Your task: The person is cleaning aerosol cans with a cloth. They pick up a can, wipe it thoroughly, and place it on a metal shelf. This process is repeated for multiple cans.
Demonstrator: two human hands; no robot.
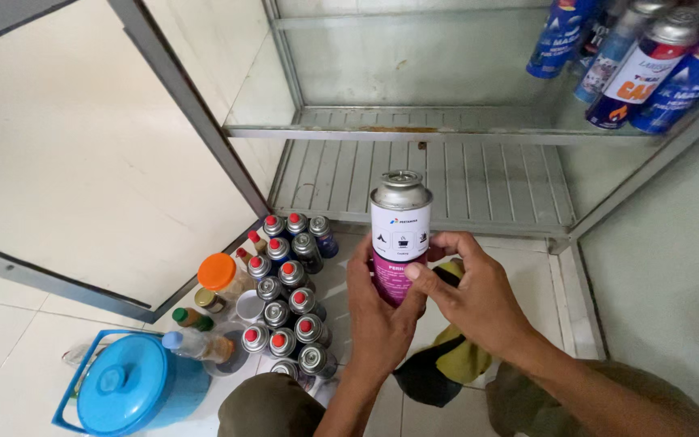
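Both my hands hold one upright gas canister [400, 222], silver on top with a white and magenta label and no cap. My left hand [378, 311] wraps its lower part from below. My right hand [471, 295] grips its side with thumb and fingers. The can is raised in front of a glass cabinet's lower shelf [446, 182]. On the floor to my left stand several similar canisters [289, 295], some with red caps.
A blue lidded bucket [127, 384] sits at the lower left, with small bottles and an orange-lidded jar [218, 275] beside it. Several blue spray cans [649, 65] stand on the upper glass shelf at the right. The cabinet's glass door [82, 162] swings open on the left.
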